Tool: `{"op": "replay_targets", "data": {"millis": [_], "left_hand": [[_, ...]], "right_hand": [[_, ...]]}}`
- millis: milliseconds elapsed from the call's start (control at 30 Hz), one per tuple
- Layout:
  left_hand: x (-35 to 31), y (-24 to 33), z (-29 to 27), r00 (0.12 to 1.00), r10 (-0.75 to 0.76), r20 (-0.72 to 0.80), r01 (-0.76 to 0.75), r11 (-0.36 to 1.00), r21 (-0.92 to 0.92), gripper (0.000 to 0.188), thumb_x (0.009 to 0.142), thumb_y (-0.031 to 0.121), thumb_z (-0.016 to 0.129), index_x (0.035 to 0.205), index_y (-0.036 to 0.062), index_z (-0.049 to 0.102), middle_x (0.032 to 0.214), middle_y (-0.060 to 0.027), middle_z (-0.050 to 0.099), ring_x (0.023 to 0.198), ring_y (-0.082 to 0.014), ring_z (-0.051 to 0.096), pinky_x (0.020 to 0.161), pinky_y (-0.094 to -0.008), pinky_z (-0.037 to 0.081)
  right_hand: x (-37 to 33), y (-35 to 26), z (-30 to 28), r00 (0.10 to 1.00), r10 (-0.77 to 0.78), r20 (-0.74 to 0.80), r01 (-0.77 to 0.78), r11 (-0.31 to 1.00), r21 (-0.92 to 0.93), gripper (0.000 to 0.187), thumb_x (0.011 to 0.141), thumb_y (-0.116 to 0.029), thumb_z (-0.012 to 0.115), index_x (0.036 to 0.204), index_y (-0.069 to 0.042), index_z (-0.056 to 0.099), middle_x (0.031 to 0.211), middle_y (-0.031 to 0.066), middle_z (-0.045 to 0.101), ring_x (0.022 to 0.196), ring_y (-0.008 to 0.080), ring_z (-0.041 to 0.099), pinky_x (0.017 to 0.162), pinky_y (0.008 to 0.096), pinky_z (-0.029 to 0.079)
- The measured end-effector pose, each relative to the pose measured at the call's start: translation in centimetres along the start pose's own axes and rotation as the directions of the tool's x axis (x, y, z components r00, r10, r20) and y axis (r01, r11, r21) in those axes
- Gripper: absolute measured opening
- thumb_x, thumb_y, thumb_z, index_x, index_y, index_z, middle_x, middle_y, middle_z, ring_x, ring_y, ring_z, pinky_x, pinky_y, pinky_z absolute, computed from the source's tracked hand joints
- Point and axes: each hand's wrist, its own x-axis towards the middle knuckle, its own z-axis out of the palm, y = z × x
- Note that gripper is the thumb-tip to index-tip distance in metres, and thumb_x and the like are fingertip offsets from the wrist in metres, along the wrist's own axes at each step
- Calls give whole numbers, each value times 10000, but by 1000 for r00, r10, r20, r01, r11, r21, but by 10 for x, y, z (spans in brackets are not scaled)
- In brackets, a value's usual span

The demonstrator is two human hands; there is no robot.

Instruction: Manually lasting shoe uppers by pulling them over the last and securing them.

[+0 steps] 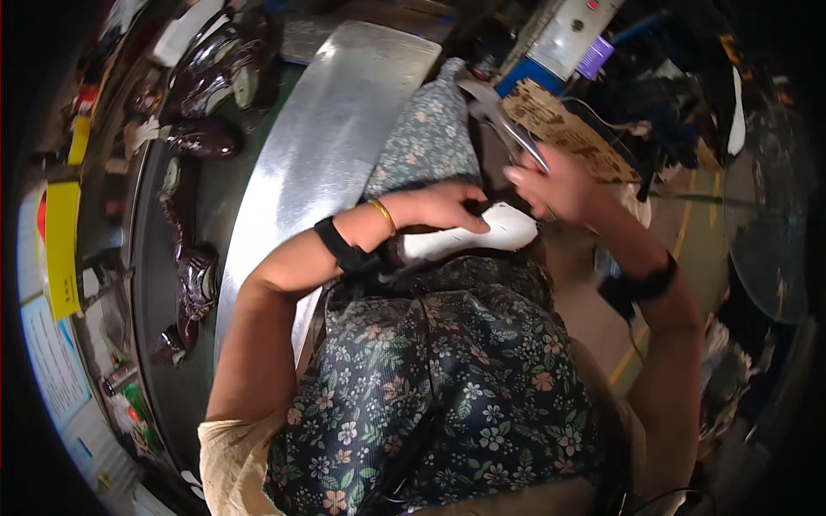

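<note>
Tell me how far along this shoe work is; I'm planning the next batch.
Looks done: glossy dark shoes lined up on the conveyor. In hand: left hand steadies a white-soled shoe while right hand works a metal tool. What's left can't be seen.

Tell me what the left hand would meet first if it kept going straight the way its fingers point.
The left hand points toward the right hand, across the white shoe form it grips; likely that hand, though depth is unclear.

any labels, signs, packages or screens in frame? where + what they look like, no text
Yellow rectangular card: far left, beside the dark belt.
Pale blue-and-white printed sheet: lower left, below the yellow card.
Small purple ribbed tag: top, on a grey metal housing.
Brown cardboard piece: above the right hand, ragged edge.
No screens seen.
</note>
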Motion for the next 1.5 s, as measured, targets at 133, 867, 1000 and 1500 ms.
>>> {"op": "replay_targets", "data": {"millis": [133, 867, 1000, 1500], "left_hand": [[20, 6, 10, 992, -112, 49, 119, 981, -156, 657, 814, 317, 773, 1293, -43, 503, 1170, -112, 606, 1078, -178, 537, 932, -294, 428], [34, 20, 26, 990, -18, 140, 79, 891, -447, 484, 912, 144, 655, 1350, 17, 493, 1214, -26, 598, 1077, -134, 559, 957, -282, 440], [37, 52, 21, 933, -310, 181, 359, 796, -487, 468, 931, 307, 643, 1282, 9, 558, 1180, -36, 631, 1068, -135, 582, 944, -294, 445], [56, 22, 34, 981, -180, 69, 172, 980, 104, 499, 888, 391, 695, 1227, 43, 582, 982, -82, 676, 940, -146, 597, 846, -292, 465]], "right_hand": [[-99, 47, 0, 933, 340, -120, -360, 855, -374, 323, 973, -359, 527, 1011, -38, 533, 786, 20, 576, 711, 81, 556, 608, 267, 458], [-78, 226, 27, 845, -479, -240, 340, 826, -450, 238, 888, -227, 650, 895, -22, 531, 849, 195, 577, 783, 409, 588, 652, 470, 483], [-84, 239, 56, 745, -614, -261, 387, 716, -581, 262, 885, -225, 651, 863, -19, 490, 886, 167, 540, 774, 379, 587, 646, 454, 492], [-134, 109, 47, 883, -54, -466, 142, 977, 157, 296, 959, -316, 561, 992, -22, 576, 746, 144, 569, 707, 225, 583, 673, 368, 479]]}}
